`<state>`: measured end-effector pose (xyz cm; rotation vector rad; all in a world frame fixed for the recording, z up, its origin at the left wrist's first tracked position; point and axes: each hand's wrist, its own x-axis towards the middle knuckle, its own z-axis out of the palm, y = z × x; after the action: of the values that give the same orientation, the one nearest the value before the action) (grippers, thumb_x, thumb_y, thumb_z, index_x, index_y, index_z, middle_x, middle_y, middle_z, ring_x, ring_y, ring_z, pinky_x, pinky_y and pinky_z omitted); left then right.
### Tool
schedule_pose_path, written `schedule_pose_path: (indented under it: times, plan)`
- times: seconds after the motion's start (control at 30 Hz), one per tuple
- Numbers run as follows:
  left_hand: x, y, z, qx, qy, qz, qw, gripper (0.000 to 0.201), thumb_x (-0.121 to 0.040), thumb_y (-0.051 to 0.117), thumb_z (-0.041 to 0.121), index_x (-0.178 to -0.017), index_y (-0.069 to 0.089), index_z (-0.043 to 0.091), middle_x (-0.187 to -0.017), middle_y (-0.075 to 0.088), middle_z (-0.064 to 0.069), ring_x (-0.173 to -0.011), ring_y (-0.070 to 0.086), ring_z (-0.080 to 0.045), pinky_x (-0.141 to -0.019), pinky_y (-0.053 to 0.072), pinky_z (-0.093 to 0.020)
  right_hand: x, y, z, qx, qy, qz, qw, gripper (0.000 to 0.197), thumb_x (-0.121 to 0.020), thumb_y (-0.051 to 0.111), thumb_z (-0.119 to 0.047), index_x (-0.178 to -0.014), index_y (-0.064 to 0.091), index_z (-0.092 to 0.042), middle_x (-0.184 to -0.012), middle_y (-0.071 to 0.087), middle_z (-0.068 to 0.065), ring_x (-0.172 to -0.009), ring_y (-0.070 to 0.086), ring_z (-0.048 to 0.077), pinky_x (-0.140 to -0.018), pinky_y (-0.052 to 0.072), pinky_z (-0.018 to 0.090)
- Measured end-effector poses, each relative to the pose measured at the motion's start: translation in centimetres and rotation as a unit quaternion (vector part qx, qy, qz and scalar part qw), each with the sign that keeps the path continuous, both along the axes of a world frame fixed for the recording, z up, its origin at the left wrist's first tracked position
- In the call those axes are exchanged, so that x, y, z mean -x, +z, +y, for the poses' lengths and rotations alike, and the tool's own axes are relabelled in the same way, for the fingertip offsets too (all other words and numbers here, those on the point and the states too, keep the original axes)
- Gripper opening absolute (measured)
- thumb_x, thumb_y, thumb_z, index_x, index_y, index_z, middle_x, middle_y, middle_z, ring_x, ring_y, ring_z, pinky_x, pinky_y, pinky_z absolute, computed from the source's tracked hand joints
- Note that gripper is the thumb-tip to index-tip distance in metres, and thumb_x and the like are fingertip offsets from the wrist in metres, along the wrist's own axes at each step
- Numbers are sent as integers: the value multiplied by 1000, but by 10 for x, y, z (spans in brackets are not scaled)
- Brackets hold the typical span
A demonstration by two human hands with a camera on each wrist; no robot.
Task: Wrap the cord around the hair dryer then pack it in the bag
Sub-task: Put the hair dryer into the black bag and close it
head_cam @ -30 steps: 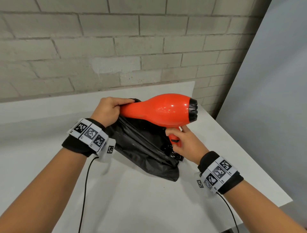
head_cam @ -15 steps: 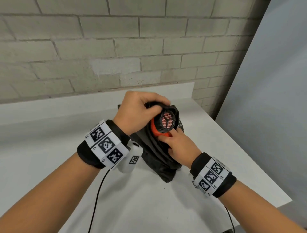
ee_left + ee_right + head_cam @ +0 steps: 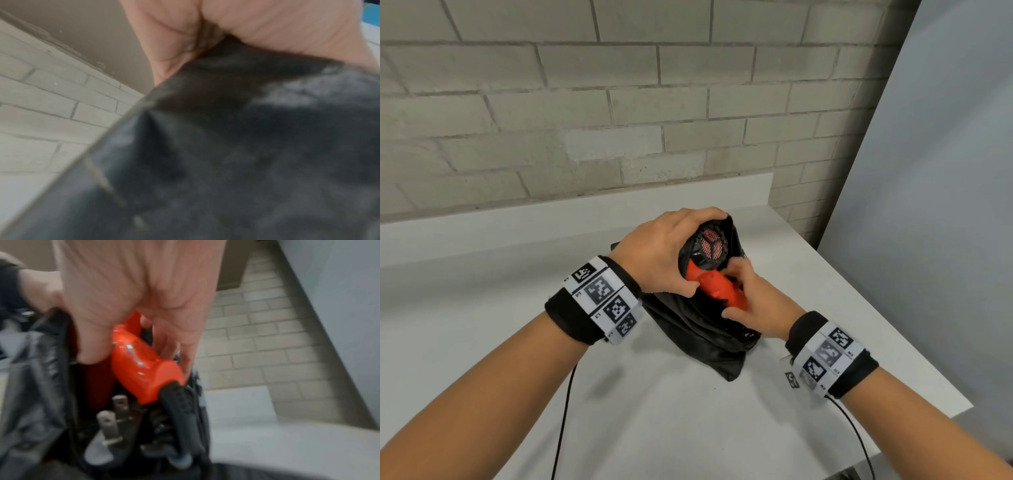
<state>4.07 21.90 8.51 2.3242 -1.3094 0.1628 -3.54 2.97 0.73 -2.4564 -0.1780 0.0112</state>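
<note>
1. Head view: the orange hair dryer (image 3: 714, 287) sits partly inside the black bag (image 3: 702, 339) on the white table (image 3: 688, 428), grille end up, handle sticking out of the opening.
2. The right hand (image 3: 753, 305) curls round the handle; its plug (image 3: 112, 425) and black cord (image 3: 180, 405) lie inside the bag.
3. The left hand (image 3: 664, 253) grips the bag's rim, fingers curled over it.
4. A brick wall (image 3: 585, 102) stands behind.

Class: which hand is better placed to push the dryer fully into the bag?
Probably the right hand: it already grips the dryer by its handle, while the left hand holds the bag open.
</note>
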Motion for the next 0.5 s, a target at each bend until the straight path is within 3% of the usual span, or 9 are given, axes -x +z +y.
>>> schedule_pose_path:
  times: [0.03,0.07,0.13,0.2,0.27,0.37,0.43,0.5]
  plan:
    - [-1,-1,2,9,9,6,1000,94,-53,78,27,-126,21,46,-129,47,8,-116,47,-13,-96,45,-33,0,-3,-9,-7,3,47,999,65,-79,67,-25,-127,24,-21,-116,55,5,-99,57,24,-92,47,39]
    - [-3,-1,5,20,19,14,1000,93,-52,78,27,-125,23,46,-129,48,8,-115,47,-13,-97,45,-34,1,-6,-19,47,0,91,995,71,-78,67,-36,-131,23,-23,-115,57,5,-100,57,23,-97,44,45]
    - [-8,-1,10,45,40,39,997,90,-50,77,28,-123,27,45,-126,50,8,-113,50,-13,-96,46,-36,6,-16,-36,232,-14,151,961,74,-78,61,-52,-137,27,-23,-132,48,3,-123,44,21,-111,23,55]
    - [-13,-2,15,69,67,55,994,85,-48,75,30,-120,31,45,-122,52,7,-108,53,-14,-94,48,-38,8,-23,-44,384,8,138,913,78,-77,55,-57,-140,28,-19,-150,27,-1,-141,17,12,-111,6,60]
    - [-20,-3,18,90,94,69,989,83,-46,74,31,-118,34,42,-117,54,4,-103,55,-17,-91,49,-40,7,-19,-48,445,10,88,891,66,-83,49,-53,-137,33,-19,-151,24,-3,-143,12,10,-110,4,60]
    - [-28,-5,26,107,127,75,983,81,-45,74,32,-117,37,38,-114,56,1,-100,56,-18,-90,50,-38,3,2,-61,388,-43,-23,920,34,-90,48,-36,-120,52,-22,-133,45,2,-135,30,18,-112,9,57]
    - [-33,-6,32,121,138,76,980,80,-46,78,28,-115,39,38,-113,57,1,-100,56,-18,-90,48,-34,4,19,-70,350,-59,-126,926,20,-86,56,-28,-101,63,-18,-111,60,5,-118,51,27,-106,25,59]
    - [-36,-9,37,143,128,97,977,78,-47,82,19,-107,39,43,-107,57,4,-96,58,-15,-87,47,-26,6,36,-75,336,-74,-212,915,22,-83,49,-28,-88,65,-14,-94,64,8,-96,61,32,-91,44,54]
